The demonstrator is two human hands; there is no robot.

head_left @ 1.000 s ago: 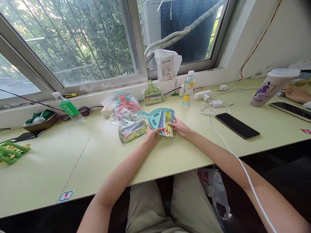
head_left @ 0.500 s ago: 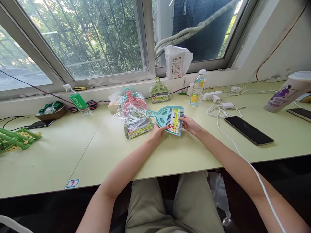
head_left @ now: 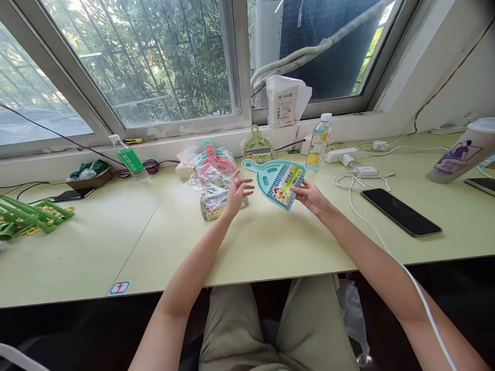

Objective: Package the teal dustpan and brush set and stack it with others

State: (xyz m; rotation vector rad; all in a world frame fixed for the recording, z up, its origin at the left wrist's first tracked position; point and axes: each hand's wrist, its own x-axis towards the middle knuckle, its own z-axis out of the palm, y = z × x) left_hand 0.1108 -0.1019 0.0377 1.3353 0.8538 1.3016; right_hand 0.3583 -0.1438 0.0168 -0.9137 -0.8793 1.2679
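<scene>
A teal dustpan and brush set (head_left: 274,181) with a yellow-green label is tilted above the table, its handle pointing left. My right hand (head_left: 309,197) grips its lower right edge. My left hand (head_left: 236,195) is off the set, to its left, fingers apart and holding nothing. Beneath and behind the left hand lies a plastic-wrapped green set (head_left: 213,210), partly hidden. Behind that are pink dustpans (head_left: 216,162) in clear wrap, with teal ones among them. Another green set (head_left: 258,148) leans against the wall under the window.
At the right are a drink bottle (head_left: 318,141), a power strip (head_left: 340,154), white cables, a black phone (head_left: 400,211) and a large cup (head_left: 460,152). Leftward stand a green-labelled bottle (head_left: 131,161), a small box (head_left: 91,178) and green stalks (head_left: 33,216).
My left hand has let go of the teal set and moved left, its fingers opening. The set stays in my right hand, turned slightly. The view has shifted a little.
</scene>
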